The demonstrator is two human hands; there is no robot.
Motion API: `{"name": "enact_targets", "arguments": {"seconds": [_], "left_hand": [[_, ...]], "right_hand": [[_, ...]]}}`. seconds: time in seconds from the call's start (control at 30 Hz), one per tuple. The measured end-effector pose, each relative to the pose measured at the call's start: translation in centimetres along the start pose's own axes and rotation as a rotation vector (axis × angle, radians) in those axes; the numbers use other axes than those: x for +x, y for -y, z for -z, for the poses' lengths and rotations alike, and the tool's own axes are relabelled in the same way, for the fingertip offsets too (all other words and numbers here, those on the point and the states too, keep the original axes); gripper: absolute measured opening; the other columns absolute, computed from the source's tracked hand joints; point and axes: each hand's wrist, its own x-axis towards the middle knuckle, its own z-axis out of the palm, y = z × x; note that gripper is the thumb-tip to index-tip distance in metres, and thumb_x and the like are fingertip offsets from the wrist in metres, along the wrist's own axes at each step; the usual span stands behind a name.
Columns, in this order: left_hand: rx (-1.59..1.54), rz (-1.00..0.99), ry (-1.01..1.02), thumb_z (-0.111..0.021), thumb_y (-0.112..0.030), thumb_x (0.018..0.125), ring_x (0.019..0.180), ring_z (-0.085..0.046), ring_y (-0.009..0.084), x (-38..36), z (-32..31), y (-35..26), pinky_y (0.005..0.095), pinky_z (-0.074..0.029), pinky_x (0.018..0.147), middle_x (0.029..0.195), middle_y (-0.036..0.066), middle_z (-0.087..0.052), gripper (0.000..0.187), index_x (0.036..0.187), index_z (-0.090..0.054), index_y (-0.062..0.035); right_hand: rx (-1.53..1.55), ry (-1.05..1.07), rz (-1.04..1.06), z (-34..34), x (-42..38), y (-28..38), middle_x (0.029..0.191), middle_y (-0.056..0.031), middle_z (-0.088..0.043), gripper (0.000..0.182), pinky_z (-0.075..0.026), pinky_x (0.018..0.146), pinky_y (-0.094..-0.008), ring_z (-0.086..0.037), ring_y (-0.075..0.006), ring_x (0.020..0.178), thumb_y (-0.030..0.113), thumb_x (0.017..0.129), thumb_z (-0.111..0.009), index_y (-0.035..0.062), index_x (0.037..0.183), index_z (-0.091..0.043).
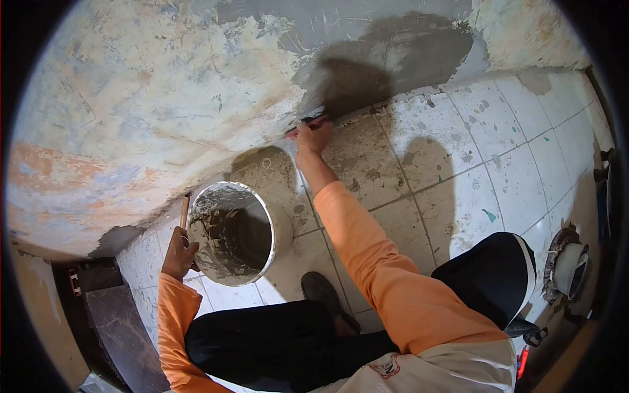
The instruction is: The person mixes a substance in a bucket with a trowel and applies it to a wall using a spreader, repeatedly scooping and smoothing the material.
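Observation:
My right hand [313,137] reaches forward to the foot of the wall, its fingers closed around a red-handled tool [319,122]. Most of that tool is hidden by the hand and shadow, so I cannot make out its exact kind. The wet grey plaster patch [419,56] spreads over the wall just beyond it. At the left, my left hand [178,254] is closed around a slim wooden stick [185,213] that points up along the wall. Right beside this hand stands a white bucket [278,226], with grey mortar [239,239] inside and smeared on its inner wall.
White floor tiles [458,190] carry grey splashes and small green bits. The old wall [164,72] has peeling paint. A dark brown panel [121,321] lies at the lower left. Several objects, including a white container [569,272], stand at the right. My shoe [321,295] is behind the bucket.

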Motion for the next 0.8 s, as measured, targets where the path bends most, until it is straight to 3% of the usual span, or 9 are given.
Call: {"name": "enact_targets", "arguments": {"seconds": [0.03, 0.1, 0.17, 0.23, 0.37, 0.43, 0.53, 0.6, 0.8], "left_hand": [[0.0, -0.003, 0.001, -0.062, -0.01, 0.093, 0.054, -0.064, 0.0229, 0.1, 0.1, 0.0, 0.0355, -0.057, 0.04, 0.081, 0.012, -0.056, 0.029, 0.113, -0.042, -0.0024], [0.009, -0.016, 0.005, -0.061, -0.011, 0.092, 0.054, -0.064, 0.0225, 0.2, 0.0, -0.1, 0.035, -0.057, 0.039, 0.081, 0.012, -0.056, 0.029, 0.113, -0.042, -0.0026], [0.006, -0.016, 0.011, -0.061, -0.01, 0.092, 0.055, -0.064, 0.0223, 0.2, 0.0, -0.5, 0.0345, -0.056, 0.039, 0.081, 0.012, -0.056, 0.029, 0.113, -0.042, -0.0026], [0.005, -0.018, 0.02, -0.061, -0.01, 0.092, 0.055, -0.065, 0.0222, 0.3, 0.0, -1.0, 0.034, -0.056, 0.039, 0.082, 0.012, -0.056, 0.028, 0.112, -0.042, -0.0026], [0.027, -0.053, -0.001, -0.06, -0.01, 0.093, 0.054, -0.062, 0.0206, 0.3, -0.2, -1.2, 0.0323, -0.053, 0.037, 0.082, 0.012, -0.057, 0.027, 0.112, -0.042, -0.0026], [0.05, -0.066, -0.007, -0.06, -0.01, 0.093, 0.053, -0.062, 0.0201, 0.3, -0.2, -1.5, 0.0319, -0.053, 0.037, 0.082, 0.012, -0.058, 0.027, 0.112, -0.043, -0.0025], [0.065, -0.081, -0.007, -0.06, -0.009, 0.093, 0.054, -0.061, 0.0193, 0.4, -0.3, -2.1, 0.0318, -0.052, 0.036, 0.082, 0.011, -0.056, 0.026, 0.112, -0.043, -0.0029], [0.046, -0.062, -0.004, -0.06, -0.008, 0.093, 0.054, -0.06, 0.0184, 0.3, -0.5, -2.8, 0.0318, -0.051, 0.036, 0.082, 0.01, -0.055, 0.026, 0.112, -0.042, -0.0028], [0.061, -0.118, -0.019, -0.06, -0.006, 0.093, 0.051, -0.057, 0.0174, 0.2, -0.7, -3.4, 0.0321, -0.049, 0.035, 0.08, 0.009, -0.053, 0.025, 0.111, -0.043, -0.0022]], "right_hand": [[0.001, 0.0, 0.003, -0.9, -0.2, 0.3, 0.119, -0.0168, -0.057, 0.047, -0.061, 0.074, -0.0365, -0.063, -0.0238, 0.098, -0.004, 0.088, -0.066, 0.0012, 0.127, -0.041], [-0.121, -0.068, 0.245, -2.5, -0.8, 0.1, 0.101, -0.0159, -0.057, 0.027, -0.052, 0.087, -0.0432, -0.059, -0.0268, 0.089, -0.002, 0.085, -0.066, 0.0015, 0.103, -0.045], [-0.071, -0.057, 0.206, -3.1, -1.1, -0.4, 0.1, -0.0158, -0.057, 0.028, -0.05, 0.084, -0.0405, -0.058, -0.0256, 0.089, -0.002, 0.084, -0.066, 0.001, 0.105, -0.046], [-0.067, 0.111, 0.202, -3.0, -2.8, 0.3, 0.115, -0.0146, -0.053, 0.04, -0.063, 0.072, -0.0377, -0.061, -0.0223, 0.095, -0.005, 0.085, -0.065, 0.0058, 0.113, -0.039], [-0.127, 0.136, 0.289, -1.0, -6.4, -0.2, 0.12, -0.0123, -0.052, 0.046, -0.062, 0.077, -0.0373, -0.061, -0.023, 0.108, -0.005, 0.089, -0.068, 0.0079, 0.123, -0.04], [-0.014, 0.149, 0.261, 1.8, -7.4, -0.7, 0.119, -0.0097, -0.055, 0.047, -0.062, 0.078, -0.0362, -0.063, -0.0225, 0.107, -0.006, 0.091, -0.067, 0.0084, 0.129, -0.043], [-0.082, 0.123, 0.126, 6.1, -5.8, -2.0, 0.115, -0.008, -0.06, 0.042, -0.062, 0.076, -0.0361, -0.065, -0.0207, 0.1, -0.007, 0.092, -0.065, 0.008, 0.127, -0.049], [0.076, -0.006, -0.018, 8.1, -4.6, -1.5, 0.113, -0.0072, -0.063, 0.039, -0.062, 0.072, -0.0349, -0.066, -0.0192, 0.095, -0.007, 0.091, -0.063, 0.0076, 0.126, -0.053], [-0.116, 0.02, 0.12, 11.2, 4.1, -1.0, 0.118, -0.01, -0.062, 0.045, -0.063, 0.079, -0.0419, -0.067, -0.0237, 0.1, -0.007, 0.089, -0.061, 0.0076, 0.13, -0.051]]}}
